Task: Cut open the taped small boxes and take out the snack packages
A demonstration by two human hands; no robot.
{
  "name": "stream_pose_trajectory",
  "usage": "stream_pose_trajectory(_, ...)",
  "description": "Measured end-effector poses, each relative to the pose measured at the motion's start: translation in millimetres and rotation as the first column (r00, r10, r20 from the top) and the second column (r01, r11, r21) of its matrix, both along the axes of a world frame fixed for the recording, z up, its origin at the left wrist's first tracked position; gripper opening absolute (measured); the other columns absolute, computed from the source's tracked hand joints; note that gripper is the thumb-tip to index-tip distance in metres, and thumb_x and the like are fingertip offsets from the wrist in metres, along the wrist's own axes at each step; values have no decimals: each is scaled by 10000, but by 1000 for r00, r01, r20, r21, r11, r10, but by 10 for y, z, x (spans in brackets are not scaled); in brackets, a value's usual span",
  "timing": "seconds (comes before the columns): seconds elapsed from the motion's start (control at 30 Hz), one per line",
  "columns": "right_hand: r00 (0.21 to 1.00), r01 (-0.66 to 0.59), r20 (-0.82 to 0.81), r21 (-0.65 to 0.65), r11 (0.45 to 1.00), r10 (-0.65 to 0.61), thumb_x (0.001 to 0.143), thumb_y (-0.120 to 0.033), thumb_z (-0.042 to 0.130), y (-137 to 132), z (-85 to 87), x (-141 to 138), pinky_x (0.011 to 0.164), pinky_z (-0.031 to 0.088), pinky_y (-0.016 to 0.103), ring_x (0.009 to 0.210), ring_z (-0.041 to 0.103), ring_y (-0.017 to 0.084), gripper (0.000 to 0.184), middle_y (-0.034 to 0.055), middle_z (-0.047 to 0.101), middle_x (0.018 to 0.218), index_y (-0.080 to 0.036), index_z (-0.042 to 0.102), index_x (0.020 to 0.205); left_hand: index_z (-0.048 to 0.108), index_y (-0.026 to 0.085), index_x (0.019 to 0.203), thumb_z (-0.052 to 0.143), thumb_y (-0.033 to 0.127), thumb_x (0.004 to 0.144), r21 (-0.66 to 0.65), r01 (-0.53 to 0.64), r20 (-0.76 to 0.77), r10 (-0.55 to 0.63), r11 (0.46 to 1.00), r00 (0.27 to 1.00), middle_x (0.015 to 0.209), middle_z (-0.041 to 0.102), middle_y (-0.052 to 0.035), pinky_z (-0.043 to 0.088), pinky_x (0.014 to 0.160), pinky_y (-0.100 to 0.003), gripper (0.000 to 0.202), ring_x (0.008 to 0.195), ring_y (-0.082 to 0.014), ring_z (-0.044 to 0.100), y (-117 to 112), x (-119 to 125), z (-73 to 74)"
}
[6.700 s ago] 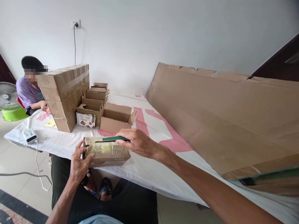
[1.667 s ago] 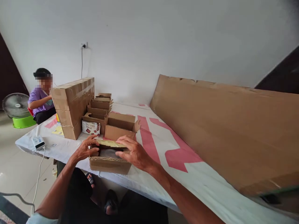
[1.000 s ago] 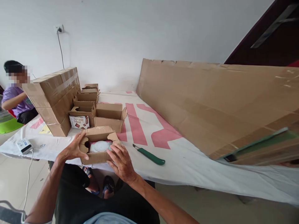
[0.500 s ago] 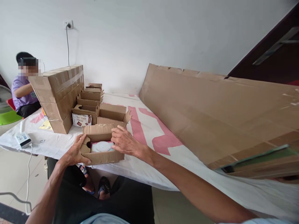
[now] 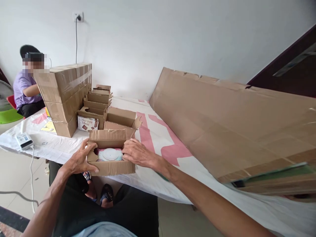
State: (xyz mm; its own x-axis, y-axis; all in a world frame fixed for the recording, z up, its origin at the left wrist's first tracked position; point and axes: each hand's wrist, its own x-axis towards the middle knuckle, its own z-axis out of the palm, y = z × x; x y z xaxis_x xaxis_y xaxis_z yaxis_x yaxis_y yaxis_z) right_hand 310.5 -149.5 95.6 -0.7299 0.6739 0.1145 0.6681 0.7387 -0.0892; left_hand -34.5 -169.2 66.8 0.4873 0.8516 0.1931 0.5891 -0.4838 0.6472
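An open cardboard box (image 5: 112, 168) sits at the table's near edge, its long back flap standing up. Inside lies a pink and light-blue item with a white oval top (image 5: 110, 154); I cannot make out its kind. My left hand (image 5: 80, 157) grips the box's left end, thumb along the front wall and fingers behind. At the right end, my right hand (image 5: 138, 153) has its fingers bent over the end wall, the fingertips partly hidden. Just behind are another open cardboard box (image 5: 119, 119) and a "Super Meal" packet (image 5: 88, 123) leaning on a box.
Taped cartons (image 5: 65, 113) are stacked on the left, with a row of open boxes (image 5: 97, 98) beside them. A large cardboard sheet (image 5: 217, 128) slants along the right. A white device (image 5: 24, 141) with a cable lies at the left edge. Another person (image 5: 26, 85) sits beyond the cartons.
My right hand has slid down from the back flap's right corner to the box's right end. My left hand keeps its hold. The view has shifted slightly.
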Motion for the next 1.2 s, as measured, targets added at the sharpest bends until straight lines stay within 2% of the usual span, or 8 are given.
stream_pose_trajectory(0.17,962,11,-261,-252,968,-79,940,-313,719,24,86,56,860,457,365,906,615,216,177,32,687,844,-215,683,797,563,339,1551,992,614,637,12,-13,-14,14,1000,1000,1705,288,-151,482,1220,-618,1046,1507,-456,463,-30,-18,-1)
stream_pose_trajectory(0.33,853,76,-492,-214,974,-175,940,-206,600,-77,-24,277,801,450,336,865,589,207,249,11,628,760,-231,545,698,647,301,1472,891,697,744,138,-16,3,15,990,1000,1753,251,-156,458,1231,-623,864,1568,-470,382,-30,37,80)
stream_pose_trajectory(0.47,922,132,-365,-13,991,-128,966,-145,546,-135,-108,425,771,413,351,786,539,212,326,19,583,671,-233,514,654,753,274,1332,802,730,825,207,32,-144,-1,978,990,1764,294,-166,387,1210,-754,684,1588,-526,314,17,195,207)
stream_pose_trajectory(0.6,978,111,-191,123,986,-87,983,-139,564,-81,21,270,777,398,367,808,551,229,319,58,634,725,-221,577,675,810,228,1096,765,761,837,190,48,-308,13,981,951,1746,339,-178,407,1116,-834,595,1593,-581,251,61,336,261)
stream_pose_trajectory(0.73,997,54,-58,-42,998,-56,965,-278,701,91,214,-132,822,437,352,994,640,260,80,94,726,1018,-199,701,978,716,182,860,761,771,830,236,50,-320,29,970,947,1736,344,-197,428,1128,-798,591,1592,-566,262,53,340,224)
stream_pose_trajectory(0.9,976,108,216,-346,932,-33,843,-230,778,318,171,-516,817,512,339,1088,710,301,324,119,739,1172,-190,673,1147,633,206,962,842,723,776,293,56,-172,-5,955,985,1684,385,-227,438,1191,-707,588,1567,-506,347,2,292,166)
stream_pose_trajectory(1.03,972,48,233,-258,965,14,897,-161,683,348,-8,-535,946,538,396,1185,705,330,436,177,719,1279,-150,609,1326,579,229,1022,907,644,748,302,47,-60,-30,952,998,1661,419,-230,405,1242,-666,596,1574,-466,370,-27,277,137)
stream_pose_trajectory(1.2,992,-36,105,-271,962,66,876,-200,728,384,-197,-414,921,556,386,1090,712,299,390,124,734,1183,-187,637,1255,504,245,1026,966,556,708,238,-24,84,4,971,996,1672,417,-232,458,1216,-620,640,1545,-439,447,-52,198,157)
